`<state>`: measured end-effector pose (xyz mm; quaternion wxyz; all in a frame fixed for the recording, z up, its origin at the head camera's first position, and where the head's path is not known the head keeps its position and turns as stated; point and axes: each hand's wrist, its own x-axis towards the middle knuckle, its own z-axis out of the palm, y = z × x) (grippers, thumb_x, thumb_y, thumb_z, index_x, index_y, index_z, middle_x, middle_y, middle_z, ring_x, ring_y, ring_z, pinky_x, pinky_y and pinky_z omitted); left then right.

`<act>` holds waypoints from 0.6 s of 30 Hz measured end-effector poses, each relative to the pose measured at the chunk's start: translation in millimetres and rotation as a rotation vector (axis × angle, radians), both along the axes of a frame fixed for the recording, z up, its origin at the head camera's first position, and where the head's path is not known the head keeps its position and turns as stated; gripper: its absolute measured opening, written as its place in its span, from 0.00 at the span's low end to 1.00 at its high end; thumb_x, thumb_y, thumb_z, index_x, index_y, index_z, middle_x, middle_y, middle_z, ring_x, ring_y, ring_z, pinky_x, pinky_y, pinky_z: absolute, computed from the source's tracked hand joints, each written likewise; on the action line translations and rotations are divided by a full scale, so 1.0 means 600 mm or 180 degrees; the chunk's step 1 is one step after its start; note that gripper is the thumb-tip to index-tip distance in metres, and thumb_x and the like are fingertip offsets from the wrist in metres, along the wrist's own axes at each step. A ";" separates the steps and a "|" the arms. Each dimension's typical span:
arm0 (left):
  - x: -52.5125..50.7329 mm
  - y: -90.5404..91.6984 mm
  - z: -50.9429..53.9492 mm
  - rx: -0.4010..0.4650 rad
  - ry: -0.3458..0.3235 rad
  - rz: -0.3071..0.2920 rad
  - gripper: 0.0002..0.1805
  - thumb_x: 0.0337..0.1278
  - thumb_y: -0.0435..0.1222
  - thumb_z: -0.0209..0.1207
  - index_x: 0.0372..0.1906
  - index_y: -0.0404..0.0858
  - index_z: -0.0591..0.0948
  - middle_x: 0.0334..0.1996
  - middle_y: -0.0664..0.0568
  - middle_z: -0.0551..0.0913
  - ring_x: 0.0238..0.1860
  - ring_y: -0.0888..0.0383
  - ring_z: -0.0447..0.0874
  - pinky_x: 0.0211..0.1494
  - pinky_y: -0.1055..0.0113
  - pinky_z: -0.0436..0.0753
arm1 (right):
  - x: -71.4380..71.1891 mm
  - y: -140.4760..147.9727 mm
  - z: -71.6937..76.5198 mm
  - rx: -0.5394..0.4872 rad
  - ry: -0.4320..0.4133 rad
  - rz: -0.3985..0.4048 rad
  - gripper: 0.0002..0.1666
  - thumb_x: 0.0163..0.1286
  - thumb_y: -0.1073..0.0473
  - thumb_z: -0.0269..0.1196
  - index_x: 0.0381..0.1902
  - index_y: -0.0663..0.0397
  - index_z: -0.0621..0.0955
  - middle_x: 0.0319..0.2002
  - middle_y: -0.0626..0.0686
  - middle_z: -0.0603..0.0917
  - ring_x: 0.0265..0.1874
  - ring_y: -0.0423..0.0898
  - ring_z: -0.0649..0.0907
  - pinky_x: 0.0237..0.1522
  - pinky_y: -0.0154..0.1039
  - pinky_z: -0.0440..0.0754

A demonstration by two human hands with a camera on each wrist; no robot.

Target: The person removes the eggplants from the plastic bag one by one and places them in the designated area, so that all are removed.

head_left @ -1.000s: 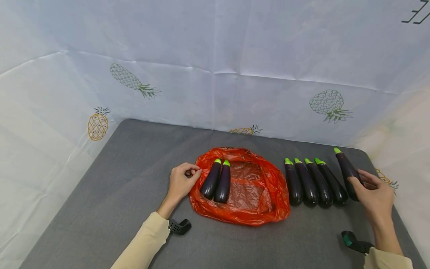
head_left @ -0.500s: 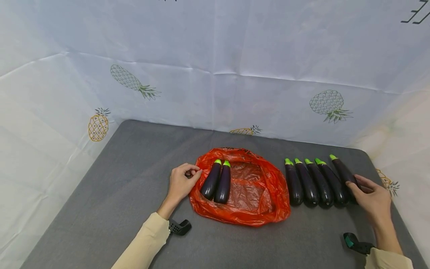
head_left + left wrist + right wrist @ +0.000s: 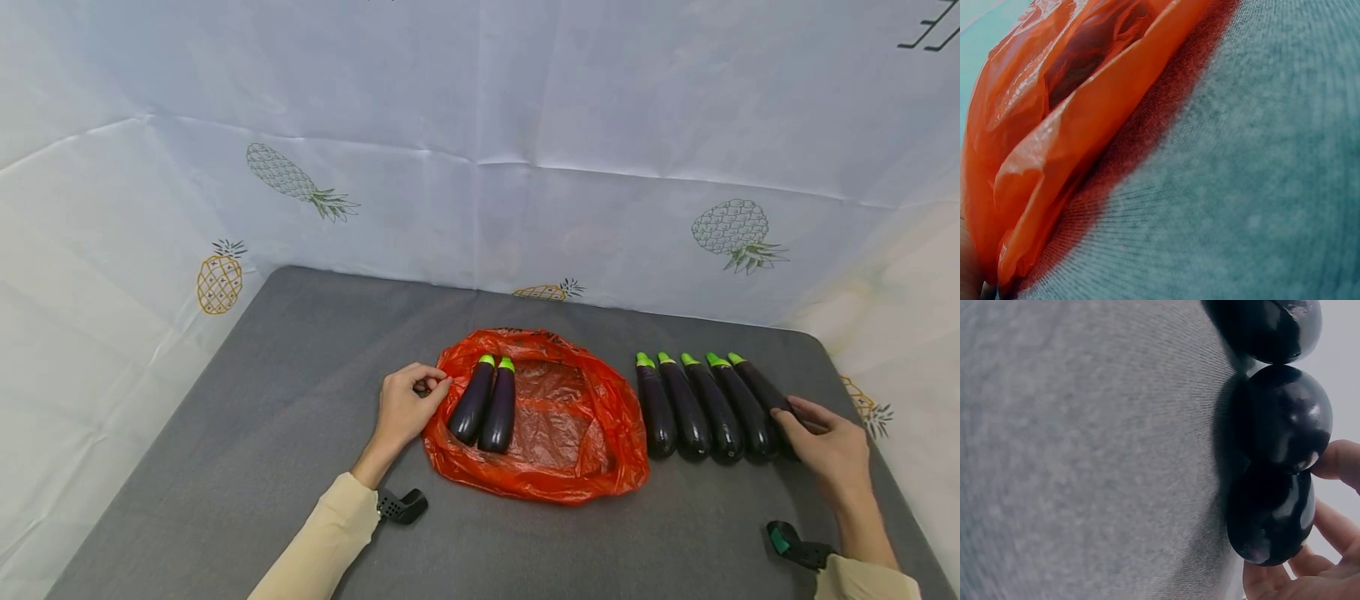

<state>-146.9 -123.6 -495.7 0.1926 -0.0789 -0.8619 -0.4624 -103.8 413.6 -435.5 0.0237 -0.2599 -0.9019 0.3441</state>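
Two eggplants with green caps [image 3: 497, 412] lie side by side in the left part of an open red plastic bag [image 3: 558, 487]. At the bag's left rim, my left hand [image 3: 403, 406] pinches the plastic between thumb and fingers. To the right of the bag, several eggplants [image 3: 690, 412] lie in a row, caps toward the back. My right hand [image 3: 831, 442] grips the rightmost eggplant [image 3: 757, 383], which leans against its neighbour; the hand hides its lower end. In the right wrist view, that gripped eggplant [image 3: 1270, 519] touches the one beside it [image 3: 1291, 419].
A grey cloth-covered table [image 3: 247, 467] carries everything. Behind it hangs a pale curtain [image 3: 420, 217] with printed pineapples. A black device [image 3: 405, 506] is worn at the left wrist and another [image 3: 798, 546] at the right.
The right hand has brought its eggplant left and down against the end of the row; a gap stood between them a second ago. The left hand and the bag have stayed still.
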 end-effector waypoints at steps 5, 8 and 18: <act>-0.001 0.000 -0.001 -0.0005 0.0029 -0.0002 0.03 0.55 0.32 0.72 0.29 0.38 0.88 0.22 0.52 0.81 0.24 0.63 0.75 0.32 0.72 0.78 | 0.001 0.000 -0.002 -0.0010 0.0007 -0.0047 0.40 0.73 0.43 0.60 0.71 0.67 0.72 0.65 0.73 0.72 0.27 0.14 0.63 0.25 0.18 0.70; -0.001 0.000 -0.002 -0.0005 0.0046 -0.0002 0.04 0.55 0.32 0.72 0.29 0.38 0.88 0.22 0.52 0.81 0.24 0.63 0.75 0.32 0.72 0.78 | 0.000 -0.001 -0.001 -0.0026 -0.0032 -0.0076 0.41 0.72 0.41 0.60 0.71 0.65 0.72 0.67 0.73 0.72 0.27 0.14 0.63 0.26 0.18 0.70; 0.000 -0.001 -0.001 0.0007 0.0013 -0.0014 0.03 0.55 0.32 0.72 0.29 0.38 0.88 0.22 0.52 0.81 0.24 0.63 0.75 0.32 0.73 0.78 | -0.004 -0.009 0.002 -0.0043 -0.0150 -0.0392 0.41 0.72 0.40 0.59 0.74 0.60 0.70 0.72 0.69 0.71 0.32 0.19 0.61 0.26 0.19 0.66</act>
